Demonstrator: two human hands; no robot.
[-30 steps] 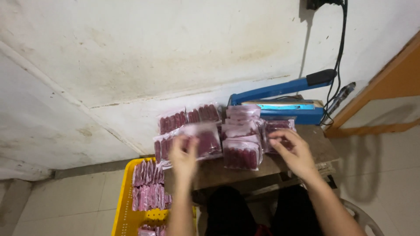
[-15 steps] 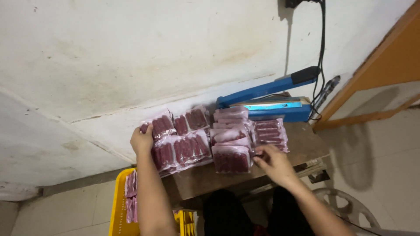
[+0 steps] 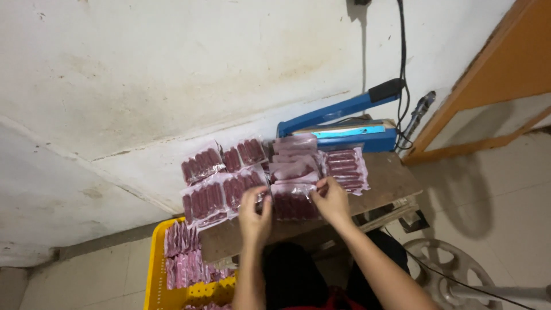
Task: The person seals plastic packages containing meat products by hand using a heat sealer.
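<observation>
Clear plastic packets of dark red sausages [image 3: 218, 183] lie spread over a small wooden table [image 3: 379, 189] against the wall. Both my hands are at the front packet [image 3: 294, 202] in the middle. My left hand [image 3: 255, 213] pinches its left edge, fingers closed on the plastic. My right hand [image 3: 332, 198] grips its upper right corner. A stack of similar packets [image 3: 294, 155] sits just behind, and one more packet [image 3: 345, 167] lies to the right.
A blue heat sealer [image 3: 344, 123] with a raised arm stands at the table's back right, its cable running up the wall. A yellow crate [image 3: 155, 281] with more packets sits on the floor at left. A fan base [image 3: 447, 275] is at lower right.
My left hand has come back from the far left packets to the middle packet. My right hand stays on that packet. The camera has shifted slightly.
</observation>
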